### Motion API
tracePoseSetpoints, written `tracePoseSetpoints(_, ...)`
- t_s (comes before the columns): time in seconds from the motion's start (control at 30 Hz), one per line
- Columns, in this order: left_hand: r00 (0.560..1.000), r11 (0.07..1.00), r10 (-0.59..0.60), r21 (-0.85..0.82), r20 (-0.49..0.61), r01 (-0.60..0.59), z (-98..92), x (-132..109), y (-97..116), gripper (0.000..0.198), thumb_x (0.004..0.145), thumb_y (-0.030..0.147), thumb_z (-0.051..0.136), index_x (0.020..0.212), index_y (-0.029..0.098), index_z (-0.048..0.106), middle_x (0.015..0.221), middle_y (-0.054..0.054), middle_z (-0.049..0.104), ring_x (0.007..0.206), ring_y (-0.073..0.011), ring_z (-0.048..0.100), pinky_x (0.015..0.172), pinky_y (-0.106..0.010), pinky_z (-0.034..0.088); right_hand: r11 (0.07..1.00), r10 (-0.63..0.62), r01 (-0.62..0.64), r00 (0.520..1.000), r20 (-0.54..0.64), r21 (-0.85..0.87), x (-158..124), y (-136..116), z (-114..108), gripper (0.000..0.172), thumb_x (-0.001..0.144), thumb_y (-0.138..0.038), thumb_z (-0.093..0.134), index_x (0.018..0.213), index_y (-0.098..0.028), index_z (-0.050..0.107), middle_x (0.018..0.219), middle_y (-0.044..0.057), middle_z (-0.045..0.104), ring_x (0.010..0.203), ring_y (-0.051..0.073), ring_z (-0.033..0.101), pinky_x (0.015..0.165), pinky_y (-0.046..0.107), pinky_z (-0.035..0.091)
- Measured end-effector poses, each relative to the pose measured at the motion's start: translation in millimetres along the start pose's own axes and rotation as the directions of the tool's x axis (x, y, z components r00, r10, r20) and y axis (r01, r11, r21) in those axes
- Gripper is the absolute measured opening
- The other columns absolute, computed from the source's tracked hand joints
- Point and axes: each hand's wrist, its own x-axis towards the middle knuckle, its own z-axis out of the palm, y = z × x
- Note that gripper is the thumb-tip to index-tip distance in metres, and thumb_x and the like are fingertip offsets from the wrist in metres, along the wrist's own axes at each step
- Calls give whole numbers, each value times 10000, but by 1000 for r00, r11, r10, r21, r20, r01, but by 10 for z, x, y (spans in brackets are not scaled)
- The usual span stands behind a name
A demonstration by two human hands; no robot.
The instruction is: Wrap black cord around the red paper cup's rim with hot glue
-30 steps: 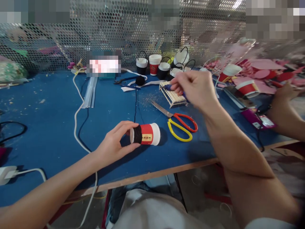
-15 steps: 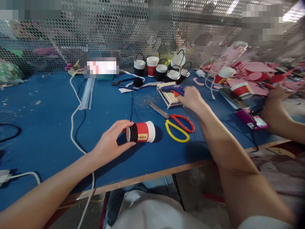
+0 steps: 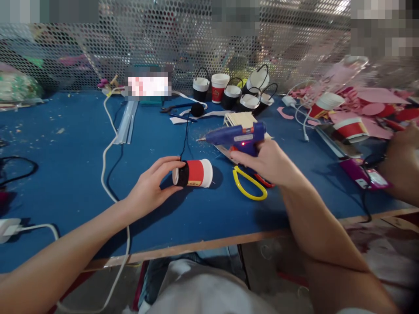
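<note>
My left hand grips the base end of a red and white paper cup that lies on its side, its rim facing right. Black yarn wraps the cup near the base, and a strand runs back to a black ball of yarn. In my right hand is a blue glue gun with a lit red light, its nozzle pointing left above the table. Beneath it lie scissors with one yellow and one red handle, blades partly hidden. Behind the gun, a rack of pale sticks is partly covered.
Several cups with black wrapping and handles stand at the back before a mesh screen. A white cable crosses the table's left side. At right are pink scraps, a purple box and another person's hand.
My right hand has lifted the glue gun off the stick rack and brought it nearer, over the scissors. My left hand still holds the cup. The view has shifted slightly.
</note>
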Motion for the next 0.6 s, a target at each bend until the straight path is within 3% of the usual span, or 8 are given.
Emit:
tracePoseSetpoints(0.17,998,986,-65,-152,-5,63,27,3,-41,374,835,199,602,1198,221,514,1296,-122,491,1149,-237,560,866,-380,575,992,40,-57,988,152,110,-156,-41,213,168,752,-346,639,795,-188,678,667,17,656,543,144,551,516,282,473)
tracePoseSetpoints(0.4,999,972,-54,-228,4,54,11,14,-48,404,830,212,626,1216,207,507,1320,-136,466,1218,-243,505,909,-361,558,999,37,-38,997,62,6,-253,25,322,200,736,-387,648,700,-190,638,622,12,638,602,178,584,527,270,477)
tracePoseSetpoints(0.6,1000,982,-26,-188,-16,23,8,26,-38,390,830,206,628,1204,189,514,1309,-152,490,1207,-248,515,885,-356,567,999,1,1,999,38,-43,-252,7,341,229,721,-358,651,614,-174,568,533,-27,546,492,112,491,463,223,413)
